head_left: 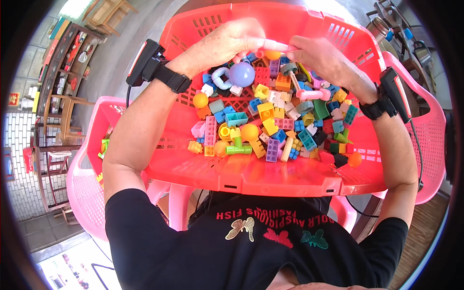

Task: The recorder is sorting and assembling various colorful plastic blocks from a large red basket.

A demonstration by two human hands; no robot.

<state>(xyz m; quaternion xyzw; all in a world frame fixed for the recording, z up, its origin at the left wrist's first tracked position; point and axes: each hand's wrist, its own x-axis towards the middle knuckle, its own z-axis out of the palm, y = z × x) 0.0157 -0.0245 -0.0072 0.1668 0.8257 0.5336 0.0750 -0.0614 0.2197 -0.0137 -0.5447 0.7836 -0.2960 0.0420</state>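
Note:
Over the far part of a red plastic basket [270,174], my left hand [239,37] and my right hand [316,54] face each other. Their fingertips pinch a slim pink rod-like piece [278,46] from both ends; blur hides its exact shape. An orange ball [272,55] lies just below it. Beneath my left hand are a lavender ball [241,74] and a pale blue curved tube [221,77]. Near my right hand lie a grey-green peg piece [290,68] and a pink toy connector [313,94]. Mixed toy bricks [266,111] cover the basket's bottom.
Pink plastic chairs [87,183] stand on both sides of the basket. At the left, a smaller red container [104,125] holds some bricks. Wooden shelves [60,77] line the left wall. Metal pots [377,26] stand at the far right. Cables hang from both wrist devices.

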